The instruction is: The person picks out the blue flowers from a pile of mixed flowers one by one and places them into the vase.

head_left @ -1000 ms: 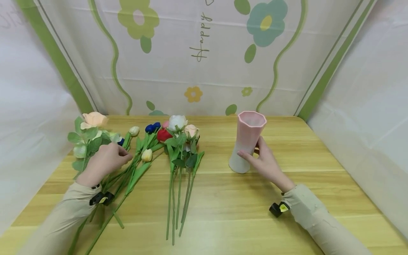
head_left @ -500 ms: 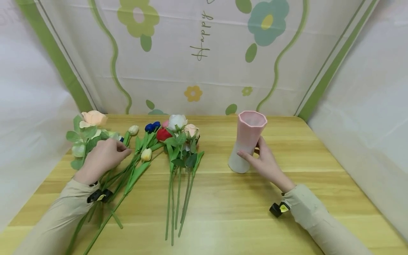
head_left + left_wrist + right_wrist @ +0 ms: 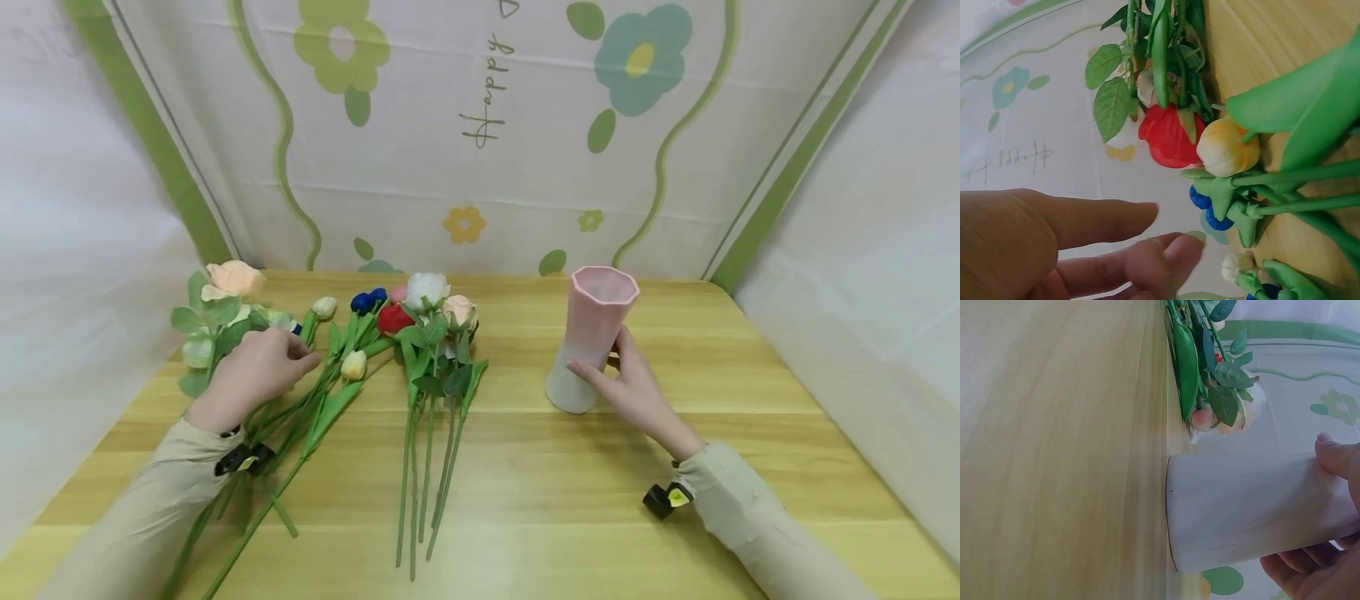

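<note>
My right hand (image 3: 633, 392) grips a tall vase (image 3: 592, 333), pink at the rim and fading to white at the foot. The vase stands upright on the table; in the right wrist view its white base (image 3: 1241, 512) meets the tabletop. Over the left flower pile hovers my left hand (image 3: 258, 367), fingers loosely bent. The left wrist view shows a gap between thumb and fingers (image 3: 1172, 256) with nothing in it. Nearest to it are a yellow-white tulip (image 3: 354, 365), blue flowers (image 3: 367, 301) and a white tulip (image 3: 325, 308). Part of the pile is hidden beneath the hand.
A second bunch, with a red flower (image 3: 393, 319), a white rose (image 3: 427, 290) and a pale pink rose (image 3: 459, 311), lies mid-table, stems toward me. At far left is a peach rose (image 3: 236, 278). A printed cloth (image 3: 420, 167) hangs behind the wooden table (image 3: 510, 517).
The head view has shifted slightly, so everything sits a little further right in it. Both hands, the vase and the flowers otherwise keep nearly the same places.
</note>
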A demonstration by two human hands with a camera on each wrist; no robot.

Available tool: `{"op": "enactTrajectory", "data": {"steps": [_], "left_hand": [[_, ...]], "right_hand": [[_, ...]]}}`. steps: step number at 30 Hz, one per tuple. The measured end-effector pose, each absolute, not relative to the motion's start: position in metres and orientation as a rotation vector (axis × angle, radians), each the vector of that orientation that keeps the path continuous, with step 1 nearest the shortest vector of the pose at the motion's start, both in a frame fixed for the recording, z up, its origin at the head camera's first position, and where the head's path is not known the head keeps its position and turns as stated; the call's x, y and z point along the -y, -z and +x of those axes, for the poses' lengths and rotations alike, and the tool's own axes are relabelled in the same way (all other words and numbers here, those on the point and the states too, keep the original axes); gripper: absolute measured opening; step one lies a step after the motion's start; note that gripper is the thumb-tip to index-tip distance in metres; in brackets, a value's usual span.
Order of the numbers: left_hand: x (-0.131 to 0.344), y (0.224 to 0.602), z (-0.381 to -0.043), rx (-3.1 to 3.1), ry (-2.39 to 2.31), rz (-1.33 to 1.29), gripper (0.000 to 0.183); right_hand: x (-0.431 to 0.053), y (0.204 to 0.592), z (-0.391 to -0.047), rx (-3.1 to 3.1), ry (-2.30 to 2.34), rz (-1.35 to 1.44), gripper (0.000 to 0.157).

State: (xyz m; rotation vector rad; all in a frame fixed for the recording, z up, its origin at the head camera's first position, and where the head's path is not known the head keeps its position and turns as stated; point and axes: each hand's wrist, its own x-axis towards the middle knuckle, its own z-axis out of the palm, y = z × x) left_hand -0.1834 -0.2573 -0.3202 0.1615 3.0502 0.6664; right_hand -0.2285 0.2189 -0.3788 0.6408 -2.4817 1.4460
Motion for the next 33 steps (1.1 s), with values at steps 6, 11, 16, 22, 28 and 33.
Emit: {"op": "enactTrajectory", "data": {"steps": [6,11,16,22,28,33], "left_hand": [[0.261,0.322,-0.186,-3.024,-0.645,0.183,0.040],[0.264,0.322,-0.187,-2.924,-0.616,0.145,0.042],[0.265,0.325,-0.190,-2.847,-0.616,0.145,0.031],[0.264,0.328,-0.194,-2.868,-0.599,0.150,0.033],[0.264,0.330,-0.195,-2.875,-0.588,0.160,0.030],[0.263,0.334,-0.194,-2.882,-0.587,0.164,0.029]], "right_hand": [[-0.220,0.380,-0.230,2.472,-1.429,0.664,0.066],[-0.220,0.379,-0.229,2.463,-1.435,0.671,0.067],[-0.221,0.378,-0.229,2.469,-1.439,0.663,0.067],[-0.222,0.378,-0.229,2.472,-1.440,0.664,0.068],[-0.221,0.381,-0.231,2.466,-1.448,0.671,0.066],[-0.221,0.382,-0.230,2.453,-1.451,0.683,0.066]]}}
